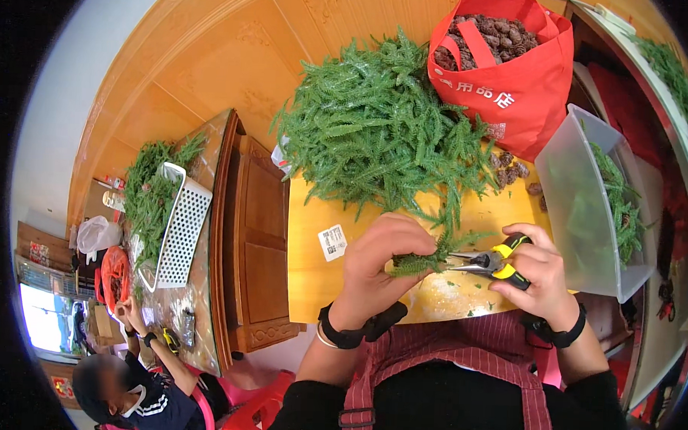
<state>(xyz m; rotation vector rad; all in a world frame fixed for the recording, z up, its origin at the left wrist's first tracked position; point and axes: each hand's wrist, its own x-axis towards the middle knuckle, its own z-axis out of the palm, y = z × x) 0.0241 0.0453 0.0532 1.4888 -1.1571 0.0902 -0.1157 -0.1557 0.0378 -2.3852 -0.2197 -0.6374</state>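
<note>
The thumb and fingers of the bare left hand (384, 254) are closing together on a short, feathery green sprig of needle-leaved foliage (418, 261), pinching it just above the near part of a yellow wooden tabletop (311, 274). The sprig is looking bushy and mid-green, its fine needles fanning out on all sides, with darker green along its lower edge; the fingers are hiding part of its stem. The bare right hand (539, 271) is wrapping its fingers around a pair of long-nosed metal pliers with black and yellow handles (501, 262). The plier jaws are standing apart and pointing at the sprig; whether they are touching it, I cannot tell.

Below the hands, white specks and green bits are scattering over the wood. Left of the left hand, a small white printed label (332, 243) is lying flat. Beyond the hands, a large, shaggy heap of similar green sprigs (377, 125) is covering the far part of the tabletop, its tips flecked with white. Right of the heap, a few loose brown pine cones (505, 169) are sitting before a red fabric bag (507, 107) brimming with more cones. Farther right, a translucent plastic bin (586, 223) is leaning at a tilt, holding some greenery.
</note>
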